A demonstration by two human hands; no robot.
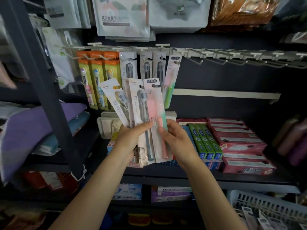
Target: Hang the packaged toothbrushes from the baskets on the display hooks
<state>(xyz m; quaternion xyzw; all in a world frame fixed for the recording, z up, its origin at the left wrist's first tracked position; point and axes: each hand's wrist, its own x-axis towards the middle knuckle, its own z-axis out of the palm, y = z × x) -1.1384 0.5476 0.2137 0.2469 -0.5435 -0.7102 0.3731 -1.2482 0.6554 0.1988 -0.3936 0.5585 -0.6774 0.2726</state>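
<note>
Below the white hook rail (182, 53), left hand (131, 138) grips a fan of carded toothbrush packs (132, 100); right hand (174, 138) pinches the pink-and-green pack (153, 103).

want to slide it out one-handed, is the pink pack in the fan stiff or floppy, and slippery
The pink pack stands straight above the right hand, so probably stiff enough. Its glossy front looks slippery, likely sliding easily off the packs in the left hand. Slim card, probably light.
</note>
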